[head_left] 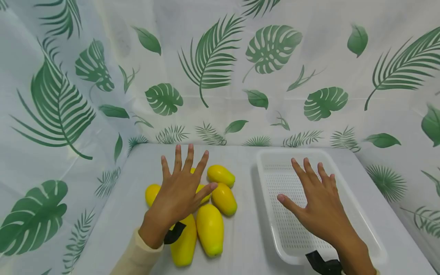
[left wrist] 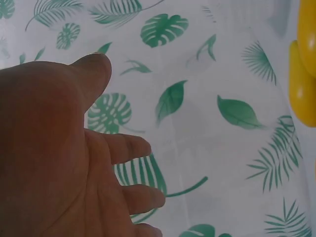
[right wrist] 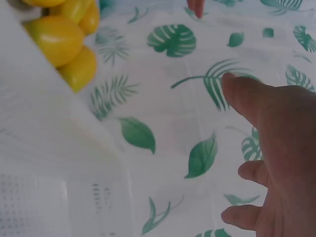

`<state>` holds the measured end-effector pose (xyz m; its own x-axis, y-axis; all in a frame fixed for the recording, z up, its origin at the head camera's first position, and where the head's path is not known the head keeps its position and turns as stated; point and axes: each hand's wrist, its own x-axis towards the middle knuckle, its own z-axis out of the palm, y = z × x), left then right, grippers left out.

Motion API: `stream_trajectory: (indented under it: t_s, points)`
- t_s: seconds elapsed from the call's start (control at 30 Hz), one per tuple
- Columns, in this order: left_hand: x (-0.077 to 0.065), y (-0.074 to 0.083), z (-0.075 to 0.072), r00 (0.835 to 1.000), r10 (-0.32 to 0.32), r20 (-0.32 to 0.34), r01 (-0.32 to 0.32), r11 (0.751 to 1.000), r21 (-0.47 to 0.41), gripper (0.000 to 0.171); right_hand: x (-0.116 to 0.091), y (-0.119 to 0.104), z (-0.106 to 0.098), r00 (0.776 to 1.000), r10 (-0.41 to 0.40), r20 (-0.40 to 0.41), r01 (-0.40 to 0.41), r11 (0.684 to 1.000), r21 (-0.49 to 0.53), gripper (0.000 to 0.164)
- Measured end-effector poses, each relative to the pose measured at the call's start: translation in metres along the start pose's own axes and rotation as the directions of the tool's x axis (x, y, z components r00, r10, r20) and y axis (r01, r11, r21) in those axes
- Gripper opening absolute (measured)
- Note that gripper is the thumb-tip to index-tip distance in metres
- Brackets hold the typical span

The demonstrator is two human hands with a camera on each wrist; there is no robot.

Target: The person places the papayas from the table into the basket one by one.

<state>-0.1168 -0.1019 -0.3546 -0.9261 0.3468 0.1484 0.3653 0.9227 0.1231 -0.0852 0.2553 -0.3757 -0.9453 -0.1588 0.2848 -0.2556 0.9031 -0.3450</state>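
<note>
Both hands hover with fingers spread and straight, holding nothing. The left hand [head_left: 178,191] is above a group of several smooth, oblong yellow fruits [head_left: 210,229], hiding part of them. Their exact kind is hard to tell; they resemble papayas or mangoes. Over a white perforated plastic basket [head_left: 292,229] is the right hand [head_left: 321,208], its thumb pointing toward the fruits. In the left wrist view, the left palm [left wrist: 49,143] shows bare, with yellow fruit [left wrist: 302,98] at the right edge. The right wrist view has the right hand [right wrist: 291,148] with nothing in its grasp.
A white-covered table [head_left: 244,236] carries the fruits on the left and the basket on the right. Behind and beside it hangs a white sheet [head_left: 220,114] printed with green leaves. Black straps [head_left: 175,232] circle the wrists.
</note>
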Motion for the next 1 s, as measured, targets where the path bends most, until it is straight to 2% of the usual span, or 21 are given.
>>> stream_trajectory:
  t_s: [0.2, 0.57, 0.73, 1.0]
  points:
    - [-0.002, -0.015, 0.011, 0.999, -0.033, 0.006, 0.034, 0.998, -0.047, 0.08, -0.009, 0.018, 0.003, 1.0, 0.029, 0.012, -0.029, 1.0, -0.001, 0.107]
    - [-0.003, -0.035, 0.022, 0.998, -0.061, 0.012, 0.062, 0.991, -0.117, 0.081, -0.021, 0.043, 0.004, 0.998, 0.07, 0.005, -0.07, 0.997, 0.033, 0.112]
    - [-0.001, -0.042, 0.027, 0.997, -0.077, 0.002, 0.077, 0.991, -0.113, 0.082, -0.024, 0.051, 0.003, 0.996, 0.093, 0.015, -0.093, 0.995, 0.039, 0.116]
    - [-0.002, -0.059, 0.035, 0.993, -0.116, 0.005, 0.115, 0.978, -0.175, 0.082, -0.034, 0.072, 0.004, 0.988, 0.149, 0.032, -0.15, 0.988, 0.027, 0.121]
